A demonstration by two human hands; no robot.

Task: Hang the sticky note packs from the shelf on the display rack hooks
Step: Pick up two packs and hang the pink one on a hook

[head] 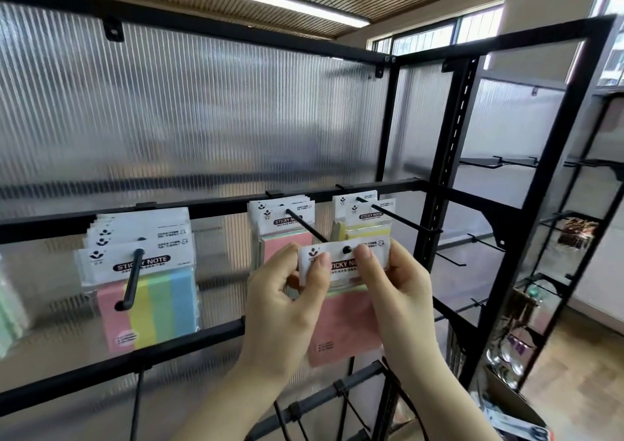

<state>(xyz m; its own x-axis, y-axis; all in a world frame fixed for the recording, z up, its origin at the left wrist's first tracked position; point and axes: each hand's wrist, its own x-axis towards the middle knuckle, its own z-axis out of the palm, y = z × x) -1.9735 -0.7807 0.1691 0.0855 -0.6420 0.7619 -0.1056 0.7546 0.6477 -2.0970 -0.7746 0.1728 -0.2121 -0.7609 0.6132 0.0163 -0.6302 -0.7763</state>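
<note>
Both hands pinch one pink pack (pixel 344 309) by its white top card: left hand (pixel 287 305) on the left edge, right hand (pixel 395 292) on the right. The pack's hole sits at the tip of the middle hook (pixel 305 224), w/ more packs (pixel 282 228) hanging behind it. Another bunch (pixel 145 271) hangs on a hook to the left.

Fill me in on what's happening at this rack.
A person is stocking sticky notes. Both hands, left hand and right hand, pinch the white header of a pink pack, its hang hole lined up at the tip of the middle hook. Other packs already hang on three hooks.
</note>
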